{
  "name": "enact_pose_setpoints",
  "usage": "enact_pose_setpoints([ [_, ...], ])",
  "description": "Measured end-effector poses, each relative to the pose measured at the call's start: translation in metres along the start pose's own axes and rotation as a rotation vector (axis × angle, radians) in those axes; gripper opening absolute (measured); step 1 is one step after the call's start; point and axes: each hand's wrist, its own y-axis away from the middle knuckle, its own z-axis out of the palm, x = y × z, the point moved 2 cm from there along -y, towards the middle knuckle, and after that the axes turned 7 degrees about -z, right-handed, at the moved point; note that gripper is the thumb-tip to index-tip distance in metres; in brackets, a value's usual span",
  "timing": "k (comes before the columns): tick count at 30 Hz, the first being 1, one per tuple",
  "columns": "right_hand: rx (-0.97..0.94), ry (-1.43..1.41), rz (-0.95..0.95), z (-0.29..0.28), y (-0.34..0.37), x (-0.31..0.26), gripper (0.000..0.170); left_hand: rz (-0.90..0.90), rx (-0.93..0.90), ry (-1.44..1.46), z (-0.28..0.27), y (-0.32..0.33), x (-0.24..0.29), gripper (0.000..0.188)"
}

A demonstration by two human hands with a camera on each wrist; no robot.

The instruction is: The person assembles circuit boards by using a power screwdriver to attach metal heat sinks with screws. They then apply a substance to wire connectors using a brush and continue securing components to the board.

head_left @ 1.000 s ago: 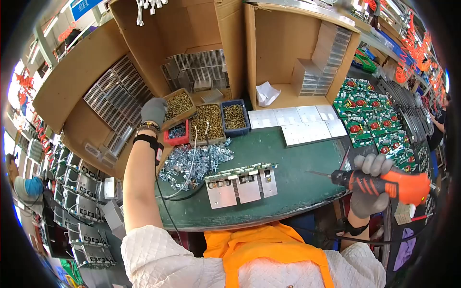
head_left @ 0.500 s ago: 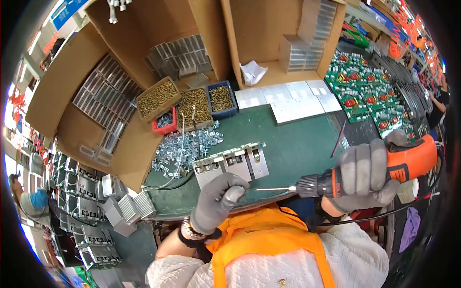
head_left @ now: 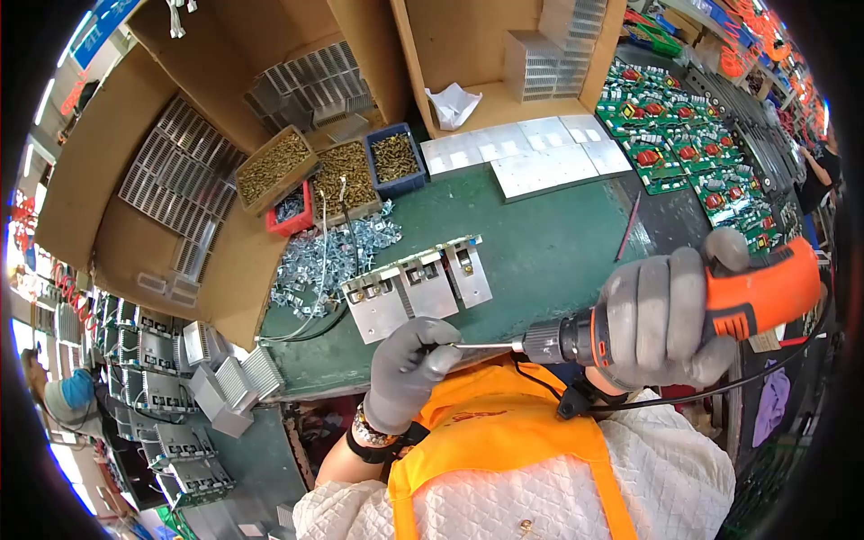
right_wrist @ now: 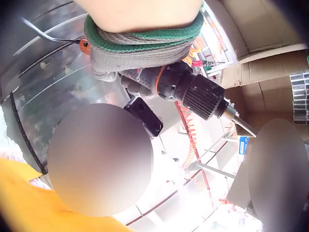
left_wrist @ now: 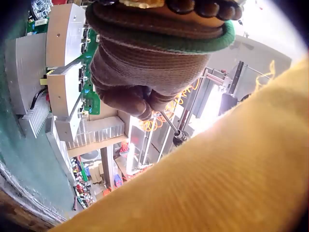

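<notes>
The gloved right hand (head_left: pixel 661 315) grips an orange and black power screwdriver (head_left: pixel 760 292), its long bit (head_left: pixel 490 346) pointing left. At the bit's tip, the gloved left hand (head_left: pixel 407 369) has thumb and forefinger pinched together; a tiny brass-coloured bit shows there, too small to make out. In the left wrist view the left hand's fingertips (left_wrist: pixel 150 107) meet the bit (left_wrist: pixel 168 120). Just beyond the left hand, the heatsink assembly with a circuit board (head_left: pixel 430 290) lies on the green table (head_left: pixel 531 261). The right wrist view shows the driver's black chuck (right_wrist: pixel 203 95).
Behind the assembly are loose metal clips (head_left: pixel 328 256), trays of brass screws (head_left: pixel 345 175), a blue tray (head_left: pixel 393 184) and flat metal plates (head_left: pixel 558 166). Cardboard boxes (head_left: pixel 468 63) stand at the back. Green circuit boards (head_left: pixel 661 153) lie at the right, heatsinks (head_left: pixel 238 382) at the left.
The left hand has come from the screw trays to the front of the table and now meets the bit's tip. The right hand has brought the driver left, its bit now level.
</notes>
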Motion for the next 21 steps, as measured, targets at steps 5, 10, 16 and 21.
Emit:
enact_pose_setpoints([
  [5,0.229,-0.022,0.052,-0.024,0.007,0.004,0.062,-0.228,-0.015,-0.104,-0.008,0.007,0.012,0.058],
  [10,0.306,-0.082,-0.03,-0.048,0.001,-0.012,0.049,0.654,0.341,-1.116,-0.05,-0.013,0.034,0.11],
  [16,0.286,-0.063,-0.093,-0.055,-0.004,-0.024,0.05,0.558,0.415,-1.176,-0.071,-0.031,-0.015,0.115],
  [21,0.285,-0.091,-0.068,-0.058,-0.009,-0.017,0.049,0.449,0.412,-1.158,-0.041,-0.042,-0.024,0.12],
])
